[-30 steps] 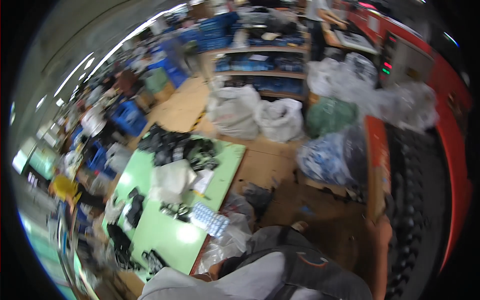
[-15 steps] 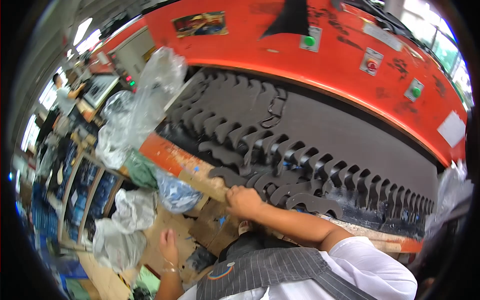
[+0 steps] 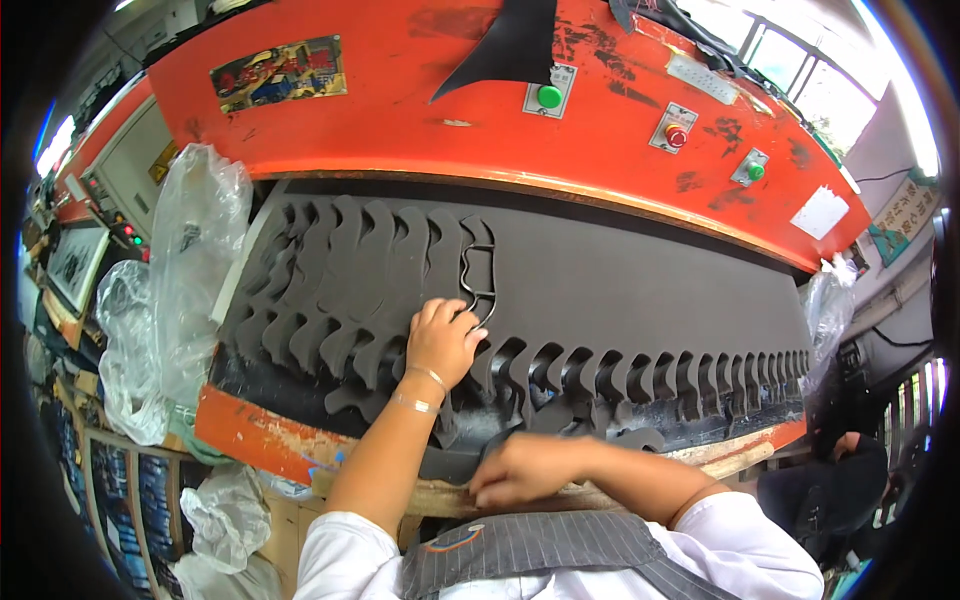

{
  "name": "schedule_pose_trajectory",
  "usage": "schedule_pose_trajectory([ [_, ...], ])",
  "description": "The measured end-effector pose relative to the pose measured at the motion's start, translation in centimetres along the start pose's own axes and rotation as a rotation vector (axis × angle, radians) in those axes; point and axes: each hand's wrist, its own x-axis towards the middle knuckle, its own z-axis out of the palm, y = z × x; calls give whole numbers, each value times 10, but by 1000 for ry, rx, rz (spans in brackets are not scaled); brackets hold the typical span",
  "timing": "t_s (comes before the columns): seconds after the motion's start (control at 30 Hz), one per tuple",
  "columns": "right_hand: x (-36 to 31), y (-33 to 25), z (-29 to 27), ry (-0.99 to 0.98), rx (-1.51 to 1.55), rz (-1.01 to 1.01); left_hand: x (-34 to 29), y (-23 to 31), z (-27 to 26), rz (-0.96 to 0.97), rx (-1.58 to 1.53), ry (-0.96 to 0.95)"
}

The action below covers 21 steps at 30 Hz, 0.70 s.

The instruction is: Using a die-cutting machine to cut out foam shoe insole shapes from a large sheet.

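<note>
In the head view, the die [image 3: 492, 265], a dark metal outline with crossbars, was seen left of the frame's centre, lying on the grey sheet [image 3: 640, 275], close beside the cut-out edge at its left. The main risk was judged to be misplacement: if the die were nudged over that edge, an incomplete shape could be cut, and if it were set too far right, sheet could be wasted. A slip was also thought possible, since only the near end was held. Fingers could be pinched or crushed if the press [image 3: 400, 140], whose red front spanned the top of the frame, were started by a button [image 3: 549, 97] while a hand was under it. Snagging could be caused by the loose strips [image 3: 640, 378] curling along the sheet's near edge. The die's lower end was held between the fingers and thumb of the left hand [image 3: 440, 345], the fingers bent and slightly parted. The right hand [image 3: 530, 468], at lower centre, was blurred; its fingers were seen curled downward near the rail [image 3: 740, 460], but whether anything was gripped or touched could not be told.
</note>
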Motion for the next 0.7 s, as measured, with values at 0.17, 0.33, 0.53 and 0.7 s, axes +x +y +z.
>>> schedule_pose_trajectory([
  [0.17, 33, 25, -129, 730, -461, 320, 4, -10, 4, -20, -59, -21],
  [0.33, 96, 58, -196, 223, -636, 747, 23, -22, -6, -14, -102, -136],
  [0.53, 90, 86, -225, 167, -485, 673, 56, -5, 5, -362, -881, 16],
  [0.7, 36, 81, -220, 877, 529, -4, 28, -19, 34, 201, 33, -6],
])
